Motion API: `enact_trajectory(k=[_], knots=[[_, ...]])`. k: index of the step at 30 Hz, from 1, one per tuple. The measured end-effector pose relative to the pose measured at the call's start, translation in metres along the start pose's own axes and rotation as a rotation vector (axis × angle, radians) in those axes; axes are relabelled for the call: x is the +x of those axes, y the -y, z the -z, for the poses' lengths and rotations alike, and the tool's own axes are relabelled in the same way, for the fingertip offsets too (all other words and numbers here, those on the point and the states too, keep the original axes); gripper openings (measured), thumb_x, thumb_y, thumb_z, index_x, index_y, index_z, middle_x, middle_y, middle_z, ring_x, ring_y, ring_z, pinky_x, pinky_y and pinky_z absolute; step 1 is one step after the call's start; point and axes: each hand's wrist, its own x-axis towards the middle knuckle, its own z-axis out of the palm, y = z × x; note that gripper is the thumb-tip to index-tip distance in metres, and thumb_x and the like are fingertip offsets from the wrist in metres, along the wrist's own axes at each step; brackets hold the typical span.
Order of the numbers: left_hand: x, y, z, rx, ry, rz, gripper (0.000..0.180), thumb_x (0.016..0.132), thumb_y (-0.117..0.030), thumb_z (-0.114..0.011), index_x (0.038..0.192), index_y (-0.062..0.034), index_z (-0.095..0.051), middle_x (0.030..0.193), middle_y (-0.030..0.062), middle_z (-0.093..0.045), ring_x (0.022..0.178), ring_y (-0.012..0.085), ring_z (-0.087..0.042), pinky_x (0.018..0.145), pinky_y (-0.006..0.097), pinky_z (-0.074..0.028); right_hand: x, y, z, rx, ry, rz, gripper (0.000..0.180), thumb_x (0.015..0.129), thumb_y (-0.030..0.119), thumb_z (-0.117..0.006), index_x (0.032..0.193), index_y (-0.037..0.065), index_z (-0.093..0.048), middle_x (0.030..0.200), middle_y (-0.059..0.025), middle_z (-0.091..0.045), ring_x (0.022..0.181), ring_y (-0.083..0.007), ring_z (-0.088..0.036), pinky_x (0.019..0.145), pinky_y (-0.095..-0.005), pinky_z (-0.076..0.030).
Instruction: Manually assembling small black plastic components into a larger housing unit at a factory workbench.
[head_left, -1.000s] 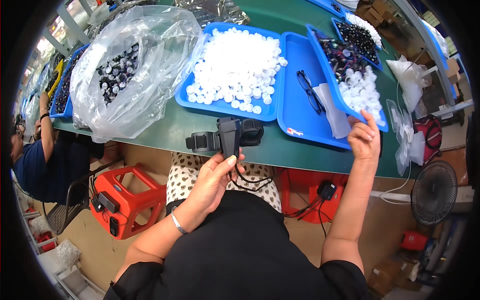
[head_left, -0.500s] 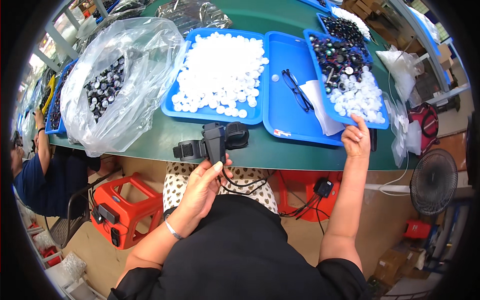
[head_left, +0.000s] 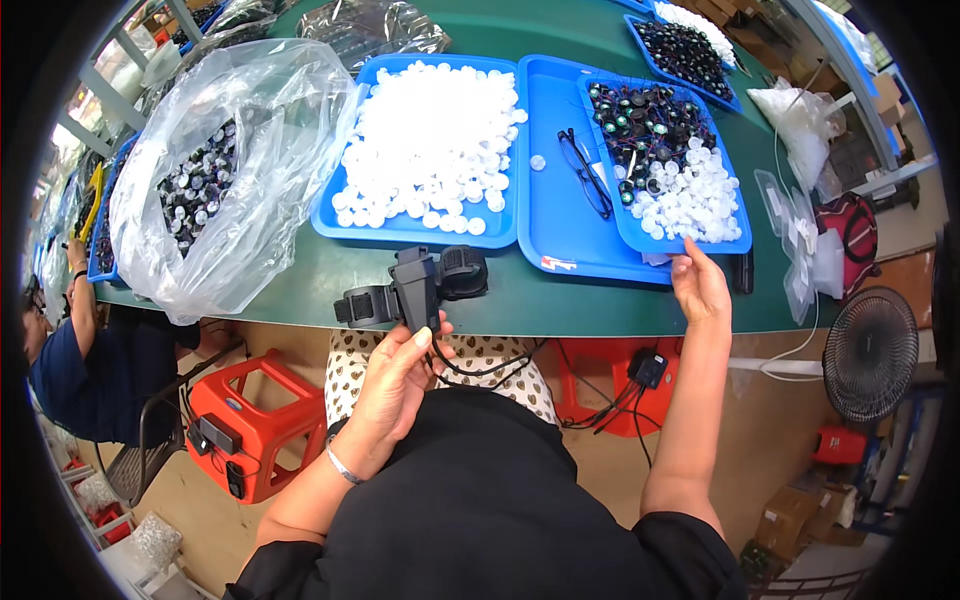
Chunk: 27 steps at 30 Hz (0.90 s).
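My left hand (head_left: 395,375) is closed around the lower part of a black strapped device (head_left: 415,285), just over the table's near edge. Two black strap loops stick out from its sides, and a black cable hangs from it. At the near rim of a blue tray (head_left: 625,238), my right hand (head_left: 703,285) grips with its fingertips, partly hidden by the rim. This tray holds dark wired parts (head_left: 650,115) at its far end and translucent white caps (head_left: 690,200) at its near end. It lies over the right side of a larger blue tray (head_left: 560,225).
Black-framed glasses (head_left: 585,175) lie in the larger tray. To its left stands a blue tray heaped with white caps (head_left: 430,140), then a clear plastic bag (head_left: 270,220) of dark parts. Another tray (head_left: 690,60) stands far right. A fan (head_left: 870,355) and red stools (head_left: 255,420) stand below.
The tray of mixed parts has moved left with my right hand, covering most of the white paper and nearing the glasses. My left hand keeps hold of the black device.
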Motion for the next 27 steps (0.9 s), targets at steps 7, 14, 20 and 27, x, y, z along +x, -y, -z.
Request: enact_trajectory(k=[7,14,20,27], knots=[[0.001,-0.002,-0.001,-0.027,0.016,0.004,0.031,0.091,-0.020,-0.060,0.115,-0.0004,-0.056,0.109,0.0076,-0.061,0.086,0.0114,-0.058,0.072,0.024,-0.044,-0.070,-0.032,-0.047,-0.714,-0.235,0.807,0.048,0.090,0.019,-0.062,0.129,-0.001,-0.043,0.116,-0.0127,-0.054,0.080,-0.0142,-0.058,0.058,-0.0242,-0.046],[0.001,0.001,0.003,0.006,0.004,-0.017,0.035,0.093,-0.020,-0.055,0.120,0.0021,-0.052,0.108,0.0099,-0.060,0.086,0.0140,-0.059,0.070,0.025,-0.045,0.008,-0.070,-0.139,-1.859,-0.012,1.064,0.035,0.084,0.019,-0.065,0.111,0.000,-0.056,0.089,-0.0210,-0.065,0.075,-0.0328,-0.066,0.064,-0.0408,-0.052],[-0.002,-0.001,0.001,-0.015,-0.003,-0.014,0.029,0.092,-0.020,-0.058,0.115,-0.0018,-0.056,0.106,0.0066,-0.061,0.086,0.0114,-0.058,0.072,0.024,-0.043,0.014,-0.077,-0.146,-1.923,0.012,1.156,0.023,0.077,0.003,-0.058,0.099,-0.002,-0.055,0.079,-0.0203,-0.064,0.068,-0.0358,-0.066,0.059,-0.0444,-0.053],[-0.001,0.000,0.000,-0.004,-0.008,-0.012,0.036,0.092,-0.021,-0.057,0.119,0.0014,-0.052,0.107,0.0091,-0.061,0.086,0.0138,-0.058,0.071,0.026,-0.044,-0.020,0.015,-0.116,-1.448,-0.277,1.159,0.026,0.087,0.014,-0.059,0.110,0.002,-0.059,0.080,-0.0199,-0.066,0.065,-0.0343,-0.065,0.062,-0.0420,-0.050]])
